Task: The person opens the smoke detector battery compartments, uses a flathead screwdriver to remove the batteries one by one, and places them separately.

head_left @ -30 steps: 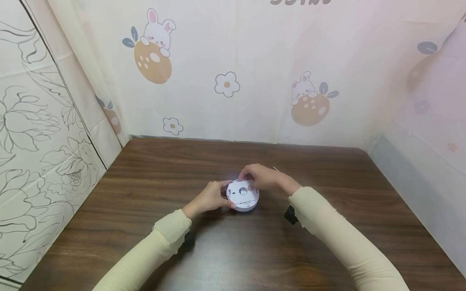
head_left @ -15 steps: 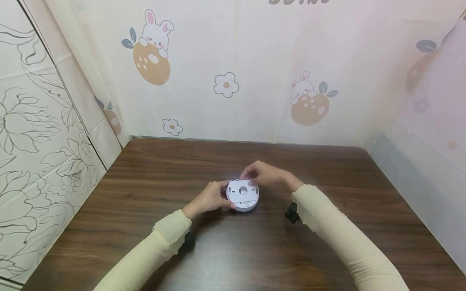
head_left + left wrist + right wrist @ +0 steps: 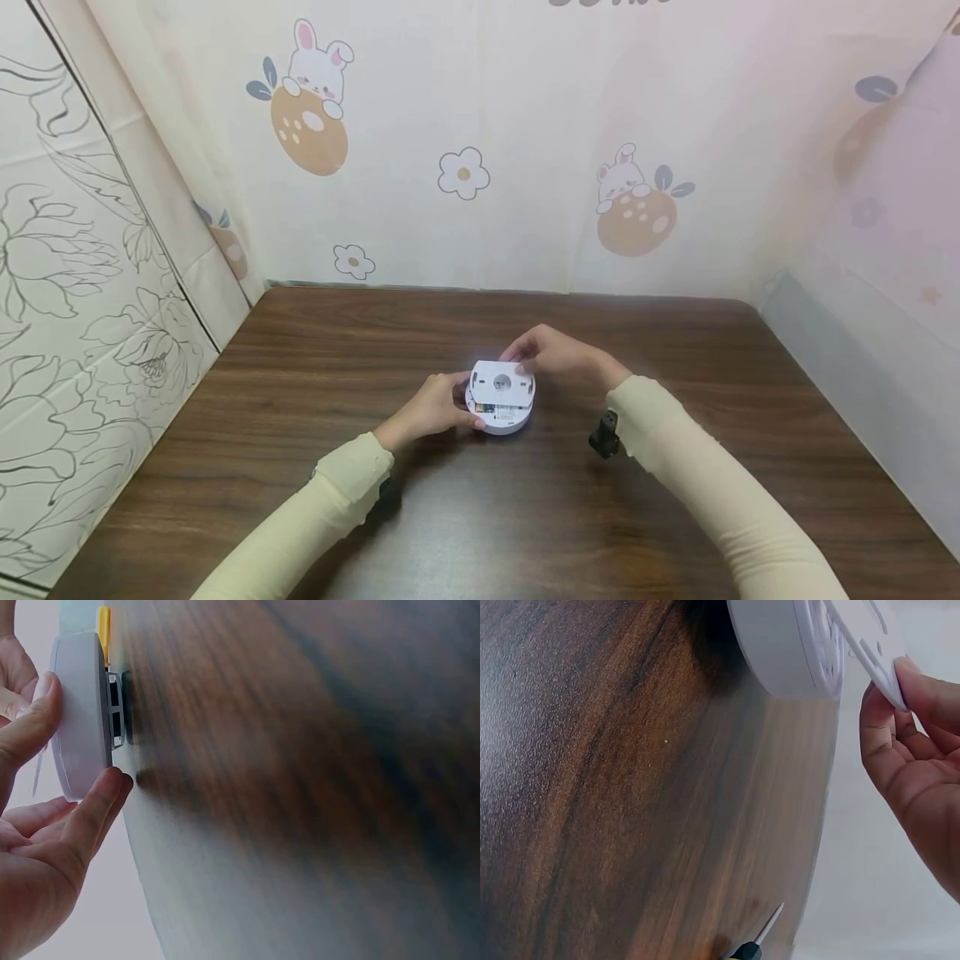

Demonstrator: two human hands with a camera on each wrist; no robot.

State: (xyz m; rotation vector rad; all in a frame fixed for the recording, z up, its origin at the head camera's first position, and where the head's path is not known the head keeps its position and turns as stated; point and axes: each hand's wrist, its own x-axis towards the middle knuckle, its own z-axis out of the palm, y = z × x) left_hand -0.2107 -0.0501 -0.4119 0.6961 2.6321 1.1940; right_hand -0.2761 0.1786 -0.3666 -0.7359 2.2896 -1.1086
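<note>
A round white smoke alarm (image 3: 510, 427) is held over the table, its back turned up. My left hand (image 3: 433, 404) grips its body from the left, thumb at the near edge and fingers at the far side and underneath. At the far right edge my right hand (image 3: 553, 350) pinches a flat white mounting plate (image 3: 486, 390) with a central hole between thumb and fingers. The plate stands tilted off the alarm's back, leaving a gap, as the right wrist view shows. Printed labelling shows on the uncovered back. In the left wrist view, a slotted grille (image 3: 115, 712) faces the table.
A screwdriver (image 3: 769, 924) with a metal shaft lies on the wooden table (image 3: 480, 517), near the right hand. A yellow handle (image 3: 103, 634) appears beyond the alarm in the left wrist view. A printed curtain (image 3: 525, 108) hangs along the back edge.
The mounting plate has turned slightly, then lifted and shifted away from the alarm's back with the right hand. The left hand has stayed in place around the body.
</note>
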